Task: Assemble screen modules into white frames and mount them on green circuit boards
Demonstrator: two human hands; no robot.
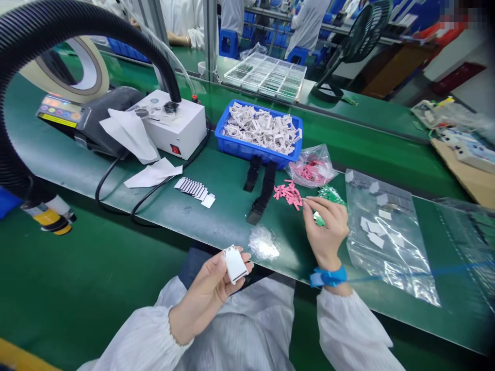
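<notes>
My left hand (pixel 214 288) is closed round a small white plastic housing (pixel 235 264), held above the near edge of the green bench (pixel 216 206). My right hand (pixel 325 226) rests on the bench with fingers curled over small green circuit boards (pixel 330 197); whether it grips one I cannot tell. Its fingertips lie just right of a loose pile of pink strips (pixel 288 194). A blue wrist strap (pixel 328 277) circles my right wrist.
A blue bin of white plastic parts (pixel 260 130) stands behind, with a bag of pink pieces (pixel 311 169) beside it. Two black strips (pixel 263 193), a row of white labels (pixel 194 188), a white box unit (pixel 178 126), a black hose (pixel 77 31) and clear bags (pixel 382 232) surround my hands. Other people work beyond.
</notes>
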